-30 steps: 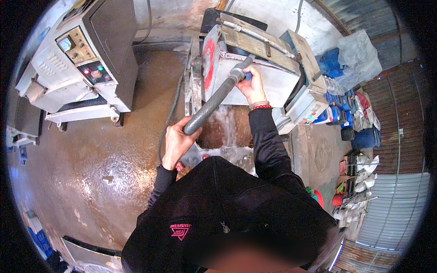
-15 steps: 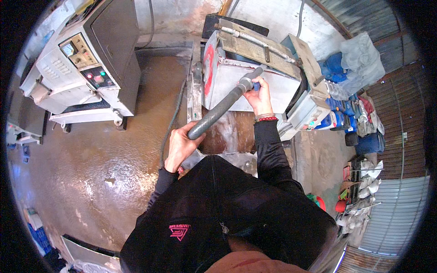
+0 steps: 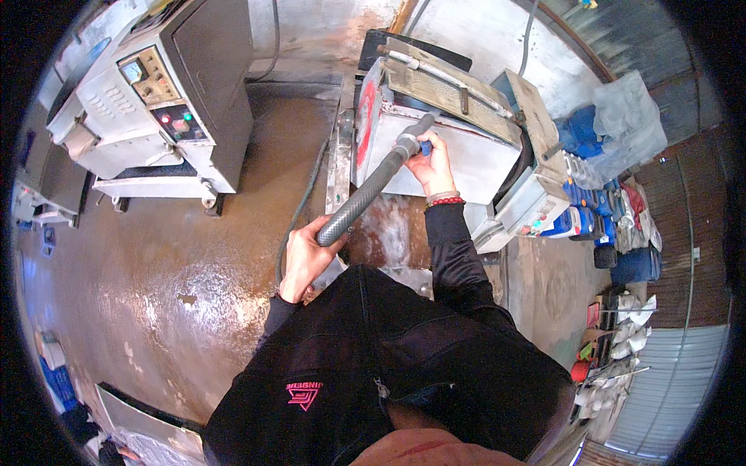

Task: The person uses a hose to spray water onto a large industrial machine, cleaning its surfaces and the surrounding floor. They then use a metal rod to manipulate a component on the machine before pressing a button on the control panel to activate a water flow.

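A thick grey ribbed hose [image 3: 361,202] slants in front of me, its far end pointing up and to the right. My left hand [image 3: 307,252] wraps round its near end. At the far end sits a grey valve fitting [image 3: 407,143] with a short nozzle [image 3: 424,124] beyond it. My right hand [image 3: 431,165] grips the fitting by its small blue handle [image 3: 425,148]; a red beaded bracelet is on that wrist. Just behind the nozzle stands a white box-shaped machine drum [image 3: 458,155]. A hinged metal plate [image 3: 443,81] with a bar lies across its top.
A grey machine cabinet [image 3: 206,93] with a control panel [image 3: 148,75] stands at the left on the wet brown floor [image 3: 179,256]. A cable [image 3: 299,210] runs along the floor. Blue jugs [image 3: 598,206] and sacks line the right side. Whitish water lies below the drum.
My view has shifted slightly, so the machines appear farther right. The hose's nozzle has moved a little to the left along the drum. Both hands keep their hold.
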The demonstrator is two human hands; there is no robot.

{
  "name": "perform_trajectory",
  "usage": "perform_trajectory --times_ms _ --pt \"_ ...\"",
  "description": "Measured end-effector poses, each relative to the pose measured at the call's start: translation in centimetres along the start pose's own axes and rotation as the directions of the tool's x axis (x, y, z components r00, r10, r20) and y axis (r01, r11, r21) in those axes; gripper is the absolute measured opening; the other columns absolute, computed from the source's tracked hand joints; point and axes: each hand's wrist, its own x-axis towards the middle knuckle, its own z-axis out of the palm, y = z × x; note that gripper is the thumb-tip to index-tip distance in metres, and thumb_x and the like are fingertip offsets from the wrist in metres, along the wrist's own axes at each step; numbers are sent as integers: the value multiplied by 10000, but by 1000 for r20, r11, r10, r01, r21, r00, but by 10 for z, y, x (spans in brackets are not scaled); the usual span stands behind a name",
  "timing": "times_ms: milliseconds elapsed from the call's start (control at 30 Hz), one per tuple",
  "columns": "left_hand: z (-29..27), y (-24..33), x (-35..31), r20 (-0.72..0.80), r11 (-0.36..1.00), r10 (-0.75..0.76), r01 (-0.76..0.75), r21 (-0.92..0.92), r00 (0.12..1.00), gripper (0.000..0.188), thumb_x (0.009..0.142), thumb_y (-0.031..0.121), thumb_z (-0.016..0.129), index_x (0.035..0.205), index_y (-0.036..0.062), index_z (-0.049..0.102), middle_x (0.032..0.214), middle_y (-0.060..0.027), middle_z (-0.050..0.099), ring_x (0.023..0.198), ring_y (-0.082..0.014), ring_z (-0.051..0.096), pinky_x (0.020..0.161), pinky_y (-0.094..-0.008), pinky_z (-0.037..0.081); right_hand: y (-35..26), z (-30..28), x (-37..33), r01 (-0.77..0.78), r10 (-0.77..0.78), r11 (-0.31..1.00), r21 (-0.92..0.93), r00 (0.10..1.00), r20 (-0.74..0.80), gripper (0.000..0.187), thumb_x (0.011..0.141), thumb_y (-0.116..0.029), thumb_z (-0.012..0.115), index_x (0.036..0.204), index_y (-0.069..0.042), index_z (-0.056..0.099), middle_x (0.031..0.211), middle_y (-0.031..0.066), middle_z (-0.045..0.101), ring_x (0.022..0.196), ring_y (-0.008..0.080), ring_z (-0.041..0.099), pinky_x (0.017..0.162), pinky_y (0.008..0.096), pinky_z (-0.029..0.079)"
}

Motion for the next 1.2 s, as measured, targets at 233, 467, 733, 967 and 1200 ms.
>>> perform_trajectory --times_ms 233,467,733,967,1200 --pt "-7 1 -16 -45 996 -89 89 8 995 268 689 173 667 945 99 633 729 -119 639 737 -234 645 660 -315 480 17 7 9 -38 38 999 -10 998 51 171 670 -123 554 829 -82 506 815 57 549 810 216 529 768 441 416" --pt "-3 -4 -23 -162 998 -30 21 -59 986 374 681 131 666 1051 137 605 814 -124 647 803 -227 642 691 -304 484 19 16 14 -47 51 998 -37 992 112 306 667 -99 561 946 2 486 897 141 539 868 312 530 834 493 431" --pt "-2 8 -18 -160 993 77 -90 -80 984 505 673 77 676 1153 168 551 993 -109 627 898 -184 621 768 -284 472 15 23 12 -64 67 997 -51 996 63 216 648 -125 572 848 -83 504 824 54 538 810 226 511 773 449 411" --pt "-3 3 -16 -115 995 9 -20 -93 993 467 669 91 685 1121 128 573 971 -98 639 887 -178 625 779 -278 468 13 19 10 -26 29 999 -37 997 66 242 663 -133 566 876 -30 515 809 104 556 797 270 544 794 452 442" --pt "-3 7 -17 -116 996 0 -10 -84 993 466 662 80 682 1115 101 573 986 -99 635 904 -173 612 795 -277 460 15 20 9 -20 24 999 -45 996 83 205 653 -140 569 838 -91 497 839 53 526 815 224 507 768 454 415"
